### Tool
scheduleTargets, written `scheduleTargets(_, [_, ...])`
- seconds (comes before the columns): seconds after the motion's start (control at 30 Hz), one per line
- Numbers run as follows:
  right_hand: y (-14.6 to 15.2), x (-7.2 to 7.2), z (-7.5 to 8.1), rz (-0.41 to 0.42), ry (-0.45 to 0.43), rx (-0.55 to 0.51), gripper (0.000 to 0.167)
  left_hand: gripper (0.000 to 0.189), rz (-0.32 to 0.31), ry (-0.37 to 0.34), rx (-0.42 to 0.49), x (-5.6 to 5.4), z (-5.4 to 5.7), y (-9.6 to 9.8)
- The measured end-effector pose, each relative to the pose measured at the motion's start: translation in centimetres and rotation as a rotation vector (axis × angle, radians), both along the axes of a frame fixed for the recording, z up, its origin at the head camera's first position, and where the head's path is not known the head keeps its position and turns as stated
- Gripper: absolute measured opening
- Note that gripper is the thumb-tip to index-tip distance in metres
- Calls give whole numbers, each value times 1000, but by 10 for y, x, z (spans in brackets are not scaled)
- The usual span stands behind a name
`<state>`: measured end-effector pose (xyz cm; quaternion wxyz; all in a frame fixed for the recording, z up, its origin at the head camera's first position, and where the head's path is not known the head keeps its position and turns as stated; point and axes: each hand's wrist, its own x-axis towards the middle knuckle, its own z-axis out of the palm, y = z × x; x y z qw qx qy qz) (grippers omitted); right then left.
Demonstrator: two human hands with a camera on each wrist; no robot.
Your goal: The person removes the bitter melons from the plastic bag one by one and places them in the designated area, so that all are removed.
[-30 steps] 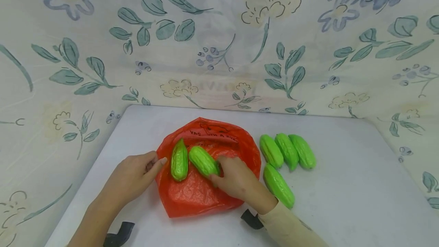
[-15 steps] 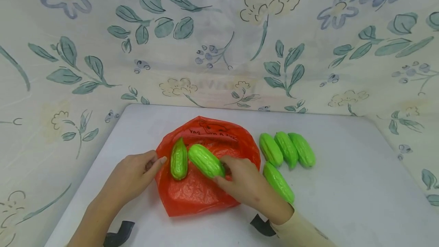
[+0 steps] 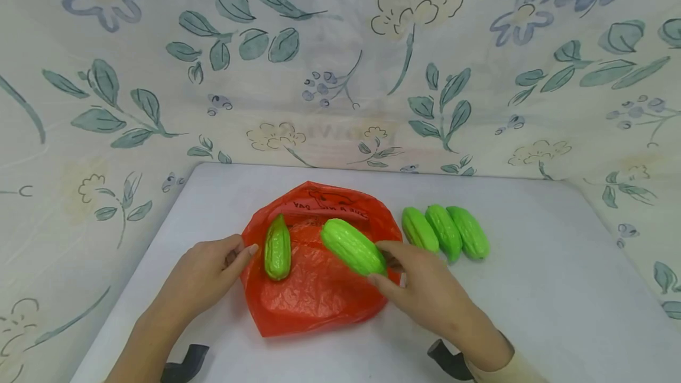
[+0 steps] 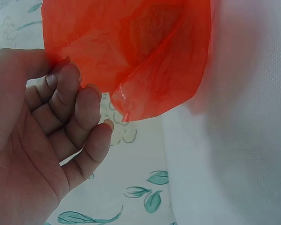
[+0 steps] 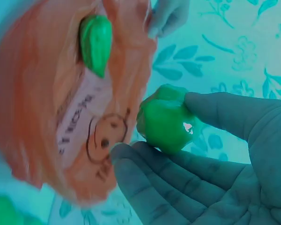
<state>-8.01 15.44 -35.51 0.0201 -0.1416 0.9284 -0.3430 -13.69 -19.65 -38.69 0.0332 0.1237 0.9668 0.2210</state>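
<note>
In the head view, a red plastic bag lies flat on the white table, with printed lettering near its far edge. My left hand pinches the bag's left edge between thumb and fingers; the left wrist view shows the thin red plastic at the fingertips. My right hand holds a green ridged gourd by its near end, tilted over the bag's right half. Seen end-on in the right wrist view, this gourd sits between thumb and fingers. Another gourd rests on the left part of the bag.
Three more green gourds lie side by side on the table to the right of the bag. Flowered cloth rises behind the table and along its sides. Dark straps show near both wrists.
My right hand has lifted the gourd off the bag and moved it right, away from the one that stays. The hand now covers the lower right gourd. My left hand has stayed put.
</note>
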Motion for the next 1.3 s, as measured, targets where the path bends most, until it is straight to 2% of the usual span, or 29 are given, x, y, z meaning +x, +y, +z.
scheduleTargets(0.17, [24, 9, 2, -54, -2, -20, 45, 26, 2, -10, 6, 1, 0, 0])
scheduleTargets(0.33, [49, 17, -4, -58, 16, -23, 49, 26, 5, -12, 3, 0, 0, 0])
scheduleTargets(0.53, [73, 32, -11, -92, 44, 14, 53, 26, 7, -9, -1, 0, 0, 1])
scheduleTargets(0.7, [88, 43, -16, -124, 74, 43, 50, 26, 9, -17, -2, 0, 0, 1])
scheduleTargets(0.93, [103, 51, -28, -224, -22, 55, 50, 27, 14, -24, -5, 0, -1, 0])
scheduleTargets(1.17, [115, 58, -41, -286, -26, 76, 49, 27, 13, -25, 0, -1, -1, 1])
scheduleTargets(1.3, [121, 58, -46, -312, -72, 107, 51, 26, 11, -20, 1, -1, 0, 1])
